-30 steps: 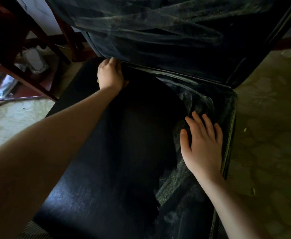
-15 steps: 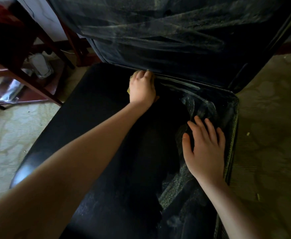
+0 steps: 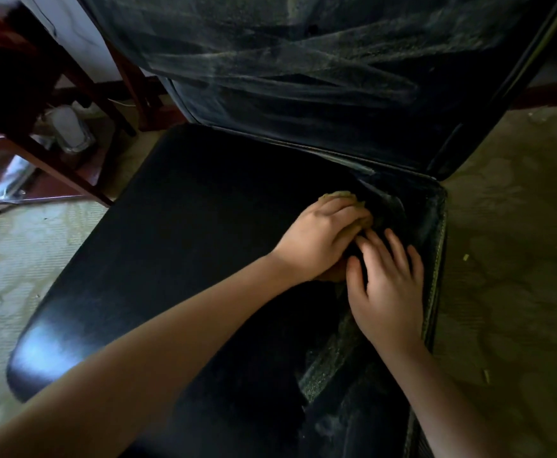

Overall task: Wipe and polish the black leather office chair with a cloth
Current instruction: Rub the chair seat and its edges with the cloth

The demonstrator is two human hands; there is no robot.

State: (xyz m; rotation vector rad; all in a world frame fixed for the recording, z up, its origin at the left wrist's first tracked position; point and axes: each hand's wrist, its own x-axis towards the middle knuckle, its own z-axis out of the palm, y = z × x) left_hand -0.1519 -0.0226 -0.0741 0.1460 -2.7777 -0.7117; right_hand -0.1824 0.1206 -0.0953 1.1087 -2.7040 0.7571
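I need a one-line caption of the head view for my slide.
Left hand presses a cloth on the dusty chair seat beside the flat right hand.

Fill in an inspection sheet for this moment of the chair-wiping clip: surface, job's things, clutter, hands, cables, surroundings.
Surface: chair seat dark and clean on the left; dusty streaks near the right edge and across the backrest.
Job's things: cloth, yellowish, mostly hidden under the left hand.
Clutter: small scraps on the floor.
Hands: left hand closed on the cloth; right hand flat on the seat, fingers spread.
Cables: nothing seen.
Surroundings: wooden furniture at left, with a white bottle beneath.
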